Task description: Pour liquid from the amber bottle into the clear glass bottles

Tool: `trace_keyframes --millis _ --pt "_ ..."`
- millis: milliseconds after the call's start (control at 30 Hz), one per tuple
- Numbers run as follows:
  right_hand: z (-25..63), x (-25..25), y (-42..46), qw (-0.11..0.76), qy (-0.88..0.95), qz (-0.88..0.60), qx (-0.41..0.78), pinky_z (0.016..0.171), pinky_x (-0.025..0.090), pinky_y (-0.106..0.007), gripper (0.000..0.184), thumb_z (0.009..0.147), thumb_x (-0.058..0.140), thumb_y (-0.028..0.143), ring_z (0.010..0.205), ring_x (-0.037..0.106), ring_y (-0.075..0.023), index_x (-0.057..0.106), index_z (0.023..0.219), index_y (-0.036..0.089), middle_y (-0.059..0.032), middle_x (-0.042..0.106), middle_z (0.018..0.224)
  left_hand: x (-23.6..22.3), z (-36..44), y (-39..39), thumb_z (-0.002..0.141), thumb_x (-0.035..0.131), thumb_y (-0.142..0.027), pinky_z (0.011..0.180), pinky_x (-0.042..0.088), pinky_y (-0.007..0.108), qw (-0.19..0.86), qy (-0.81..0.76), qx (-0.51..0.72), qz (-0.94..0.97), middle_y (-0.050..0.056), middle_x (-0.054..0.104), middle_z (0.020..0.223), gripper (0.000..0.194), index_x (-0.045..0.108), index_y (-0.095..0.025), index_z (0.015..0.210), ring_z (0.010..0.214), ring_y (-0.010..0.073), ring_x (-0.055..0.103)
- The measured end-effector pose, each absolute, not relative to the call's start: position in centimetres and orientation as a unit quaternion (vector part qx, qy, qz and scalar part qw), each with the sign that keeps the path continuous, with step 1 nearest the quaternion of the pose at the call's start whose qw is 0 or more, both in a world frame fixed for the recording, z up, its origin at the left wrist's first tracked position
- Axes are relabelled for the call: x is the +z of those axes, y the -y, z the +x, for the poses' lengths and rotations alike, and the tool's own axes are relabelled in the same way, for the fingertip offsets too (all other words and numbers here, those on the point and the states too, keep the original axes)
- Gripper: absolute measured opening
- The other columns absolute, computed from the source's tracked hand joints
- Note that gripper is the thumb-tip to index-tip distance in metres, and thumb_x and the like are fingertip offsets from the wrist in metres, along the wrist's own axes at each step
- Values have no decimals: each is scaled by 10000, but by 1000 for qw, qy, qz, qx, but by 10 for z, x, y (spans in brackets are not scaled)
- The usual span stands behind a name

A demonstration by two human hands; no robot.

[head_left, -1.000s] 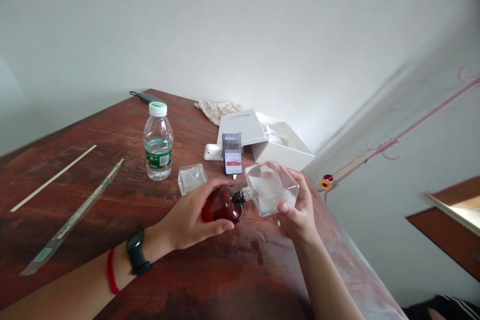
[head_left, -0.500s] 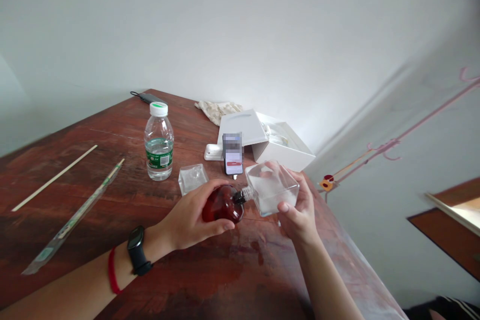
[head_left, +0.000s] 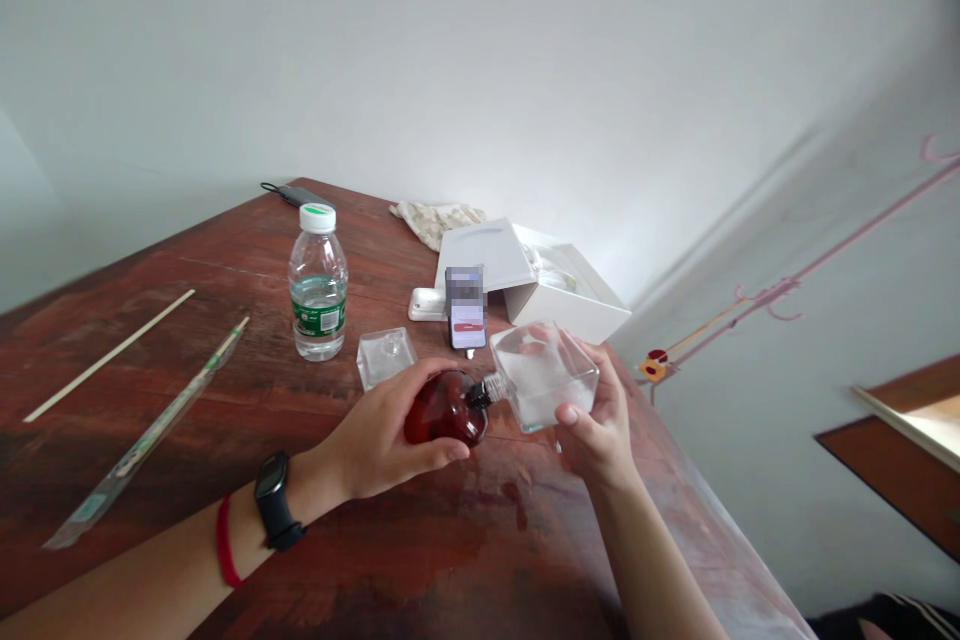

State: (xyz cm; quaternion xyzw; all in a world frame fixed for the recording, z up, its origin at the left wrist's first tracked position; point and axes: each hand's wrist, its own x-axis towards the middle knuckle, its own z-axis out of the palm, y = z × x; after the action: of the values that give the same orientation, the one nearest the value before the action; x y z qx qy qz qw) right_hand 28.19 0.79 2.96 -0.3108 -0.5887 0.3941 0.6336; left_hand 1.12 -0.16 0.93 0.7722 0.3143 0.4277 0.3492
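My left hand is wrapped round a rounded dark red bottle with a black neck, tilted to the right. My right hand grips a square clear glass bottle with a cloudy whitish look inside, lying on its side. Its threaded neck meets the black neck of the red bottle, mouth to mouth. Just behind my left hand sits a clear square glass piece. Some fingers of each hand are hidden behind the bottles.
On the wooden table stand a water bottle, a phone and a white box. A bare chopstick and a wrapped pair lie left. A cloth lies at the back; a pink rack is right.
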Motion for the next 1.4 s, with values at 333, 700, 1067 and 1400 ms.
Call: trace_keyframes --millis 333,700,1067,1400 --pt "286 26 -9 627 603 -319 377 1084 554 -589 715 756 932 486 1304 685 -378 650 1396 337 -96 719 1443 10 11 1 911 759 -657 1101 526 465 351 -311 425 774 128 691 1397 737 507 -233 1458 1258 339 686" --pt "288 26 -8 611 631 -331 344 1163 492 -595 755 788 895 523 1367 644 -376 616 1462 327 -96 694 1482 11 12 1 918 753 -649 1060 538 439 345 -309 427 777 105 705 1366 711 514 -242 1450 1224 323 696" --pt "289 23 -12 619 632 -307 351 1115 536 -563 722 800 897 486 1325 672 -365 634 1456 337 -90 738 1407 14 12 1 928 749 -643 1043 540 425 351 -298 434 774 95 710 1351 691 514 -252 1446 1205 311 702" --pt "296 14 -14 615 632 -329 338 1171 468 -642 783 794 886 578 1402 600 -404 598 1489 363 -93 664 1486 10 12 0 918 750 -654 1072 537 449 341 -301 433 778 114 709 1364 716 515 -234 1448 1216 327 701"
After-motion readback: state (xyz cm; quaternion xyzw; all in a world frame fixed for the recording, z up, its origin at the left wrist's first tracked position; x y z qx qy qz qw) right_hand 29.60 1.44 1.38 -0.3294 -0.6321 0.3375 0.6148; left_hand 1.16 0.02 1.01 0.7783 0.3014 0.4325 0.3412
